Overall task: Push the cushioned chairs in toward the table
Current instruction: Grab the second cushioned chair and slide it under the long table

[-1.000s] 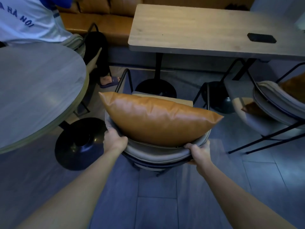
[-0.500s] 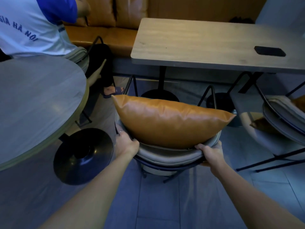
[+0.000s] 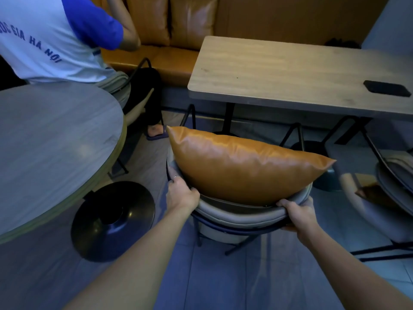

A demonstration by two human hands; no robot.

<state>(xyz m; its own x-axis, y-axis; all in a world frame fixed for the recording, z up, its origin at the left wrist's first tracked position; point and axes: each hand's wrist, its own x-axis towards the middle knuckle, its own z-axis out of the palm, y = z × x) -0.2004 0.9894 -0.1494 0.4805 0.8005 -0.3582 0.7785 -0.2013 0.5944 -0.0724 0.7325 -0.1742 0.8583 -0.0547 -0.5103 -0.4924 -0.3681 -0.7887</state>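
Tan leather cushion (image 3: 243, 166) is leaning in the grey chair (image 3: 237, 217) (black-framed), whose backrest both hands, left hand (image 3: 181, 194) and right hand (image 3: 298, 214), are gripping, fingers curled over its rim.

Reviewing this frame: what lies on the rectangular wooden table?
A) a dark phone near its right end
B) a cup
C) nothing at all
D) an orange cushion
A: a dark phone lies flat near the right end of the rectangular wooden table; the orange cushion sits on the chair, not the tabletop.

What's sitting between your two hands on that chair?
The head view shows the chair's padded grey backrest spanning from the left hand to the right hand, with an orange cushion propped against it.
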